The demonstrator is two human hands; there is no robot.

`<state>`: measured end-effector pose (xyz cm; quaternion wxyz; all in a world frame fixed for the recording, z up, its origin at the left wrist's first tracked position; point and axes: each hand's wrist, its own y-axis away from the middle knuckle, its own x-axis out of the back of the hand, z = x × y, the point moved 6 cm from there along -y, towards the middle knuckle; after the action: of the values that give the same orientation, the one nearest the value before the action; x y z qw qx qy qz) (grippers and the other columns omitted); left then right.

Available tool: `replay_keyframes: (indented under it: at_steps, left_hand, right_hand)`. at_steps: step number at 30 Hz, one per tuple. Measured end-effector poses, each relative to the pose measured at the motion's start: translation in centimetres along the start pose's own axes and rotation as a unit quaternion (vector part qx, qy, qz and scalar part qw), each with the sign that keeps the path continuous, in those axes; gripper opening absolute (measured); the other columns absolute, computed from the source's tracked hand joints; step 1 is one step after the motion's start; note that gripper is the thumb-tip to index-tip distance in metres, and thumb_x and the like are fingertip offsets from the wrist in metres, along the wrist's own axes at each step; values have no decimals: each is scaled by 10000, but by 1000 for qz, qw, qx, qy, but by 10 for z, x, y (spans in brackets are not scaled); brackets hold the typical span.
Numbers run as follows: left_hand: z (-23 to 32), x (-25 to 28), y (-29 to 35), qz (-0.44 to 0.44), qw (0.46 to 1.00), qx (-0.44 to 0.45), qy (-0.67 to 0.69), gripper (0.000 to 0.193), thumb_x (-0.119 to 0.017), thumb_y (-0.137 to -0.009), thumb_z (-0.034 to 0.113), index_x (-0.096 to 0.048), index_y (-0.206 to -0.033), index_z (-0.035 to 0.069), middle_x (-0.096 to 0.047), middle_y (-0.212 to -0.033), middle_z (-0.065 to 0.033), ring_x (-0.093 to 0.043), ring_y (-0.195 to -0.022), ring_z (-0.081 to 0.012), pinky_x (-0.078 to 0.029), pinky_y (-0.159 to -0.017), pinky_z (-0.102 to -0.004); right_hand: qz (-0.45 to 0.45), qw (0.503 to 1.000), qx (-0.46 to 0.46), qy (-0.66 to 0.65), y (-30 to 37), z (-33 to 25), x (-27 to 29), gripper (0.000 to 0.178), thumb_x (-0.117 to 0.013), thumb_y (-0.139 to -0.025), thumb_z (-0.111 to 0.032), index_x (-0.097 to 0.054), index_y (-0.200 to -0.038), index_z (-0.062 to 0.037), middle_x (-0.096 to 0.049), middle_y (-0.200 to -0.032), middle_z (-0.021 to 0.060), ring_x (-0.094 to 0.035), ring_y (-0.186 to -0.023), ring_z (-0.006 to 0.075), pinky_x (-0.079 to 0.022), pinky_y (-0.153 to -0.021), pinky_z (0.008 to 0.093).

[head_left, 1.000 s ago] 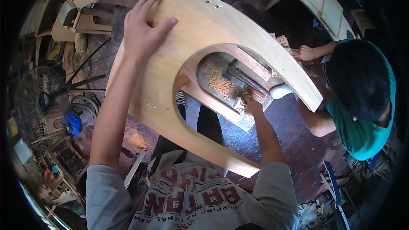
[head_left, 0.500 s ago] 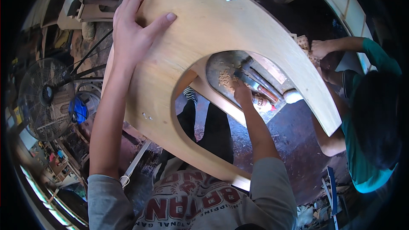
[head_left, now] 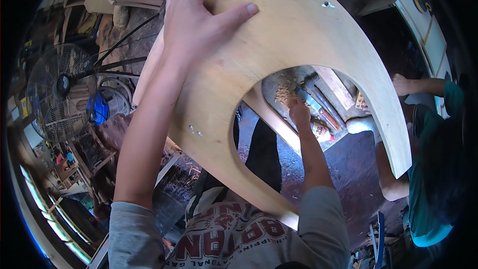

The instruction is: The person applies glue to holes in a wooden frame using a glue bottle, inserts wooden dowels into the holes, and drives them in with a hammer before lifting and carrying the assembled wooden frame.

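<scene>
A large, pale, curved wooden panel (head_left: pixel 259 35) with a rounded cut-out and a few small holes stands tilted before me. My left hand (head_left: pixel 201 20) holds its upper left part, thumb spread on the face and fingers reaching to the top edge. Seen through the cut-out, my right hand (head_left: pixel 299 113) is at a pile of small wooden pegs (head_left: pixel 285 94), its fingers bent and their tips mostly hidden. Beside it on a grey surface lie a bladed tool with a reddish-brown handle (head_left: pixel 328 118), a long dark bar (head_left: pixel 326 100) and a white bottle with a red cap (head_left: pixel 320 131).
To the right a person in a green shirt (head_left: pixel 428 214) sits close to the panel's tip, one hand near a small holed wooden piece (head_left: pixel 359 100). A black fan (head_left: pixel 62 84) stands at left near a blue object (head_left: pixel 98 108). A round yellow-and-black tool (head_left: pixel 422 4) rests on boards at upper right.
My view has shifted, so the panel and both my hands appear farther right. My left hand stays on the panel; my right hand stays by the pegs.
</scene>
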<state>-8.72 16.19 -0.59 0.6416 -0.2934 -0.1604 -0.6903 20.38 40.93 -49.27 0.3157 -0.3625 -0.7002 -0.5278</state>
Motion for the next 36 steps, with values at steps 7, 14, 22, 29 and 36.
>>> replay_keyframes:
  at_steps: [7, 14, 22, 29, 36]
  left_hand:
    - [4, 15, 4, 10, 993, 58, -101, 666, -900, -732, 308, -654, -1262, -13, -696, -1191, -212, -682, -1096, -325, -562, -938, -440]
    - [3, 10, 2, 9, 1000, -17, -19, 610, -891, -735, 315, -684, -1199, -23, -711, -1149, -208, -688, -1073, -342, -560, -936, -446]
    - [19, 18, 2, 40, 982, -74, -170, 609, -874, -725, 326, -694, -1219, 18, -690, -1210, -211, -639, -1166, -357, -491, -1018, -477]
    - [11, 42, 31, 122, 978, -135, -97, 556, -776, -829, 345, -676, -1322, 107, -639, -1370, -185, -545, -1322, -366, -405, -1110, -505]
    - [91, 91, 177, 172, 970, -152, 83, 394, -713, -881, 230, -692, -1143, -63, -688, -1171, -254, -668, -1078, -365, -531, -927, -443]
  right_hand:
    - [98, 988, 7, -115, -10, -74, 79, 531, -728, -816, -245, -581, -1314, -139, -540, -1308, 151, -612, -1138, 345, -583, -865, 470]
    - [106, 986, -57, -111, -31, -66, 46, 525, -701, -803, -115, -582, -1314, -148, -524, -1335, 176, -673, -1030, 374, -604, -804, 480]
    - [64, 988, -35, -138, -28, -66, 46, 473, -692, -800, -97, -621, -1267, -125, -587, -1302, 194, -685, -1004, 399, -578, -835, 503]
    - [-35, 797, -164, -580, 0, -37, 67, 83, -675, -784, -63, -691, -861, -38, -660, -826, 97, -676, -696, 208, -568, -590, 356]
    - [-167, 601, -199, -756, 32, -29, 118, 80, -591, -841, -88, -647, -875, -42, -585, -709, 21, -570, -571, 121, -500, -499, 257]
